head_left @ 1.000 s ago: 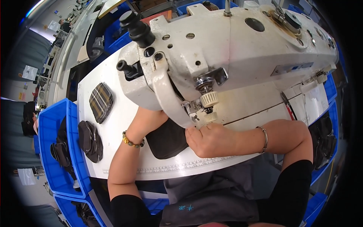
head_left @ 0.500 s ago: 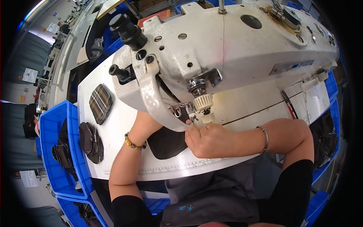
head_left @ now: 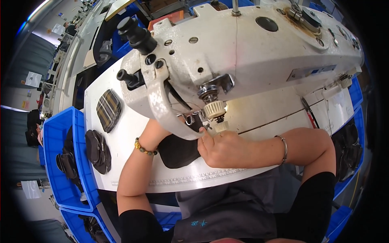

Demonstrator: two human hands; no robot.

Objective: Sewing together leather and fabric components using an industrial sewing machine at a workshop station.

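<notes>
A white sewing machine [head_left: 247,52] stands over a dark fabric piece [head_left: 178,152] lying on the white table. My left hand [head_left: 159,131], with a bead bracelet at the wrist, rests at the fabric's back-left part; its fingers are hidden behind the machine's curved front arm. My right hand [head_left: 214,146] is closed at the fabric's right edge, just below the presser-foot area [head_left: 198,117], fingertips beside the curved arm's lower end. What those fingers grip, if anything, is hidden.
A plaid padded piece [head_left: 107,109] and dark pouches [head_left: 97,150] lie on the left. Blue bins [head_left: 52,133] with dark items flank both sides of the table. Scissors [head_left: 308,109] lie at the right. A distant person [head_left: 69,27] appears at the upper left.
Over the last second the machine appears shifted slightly left in the view, and more metal shows around the presser foot. Both hands stay at the fabric with only slight movement.
</notes>
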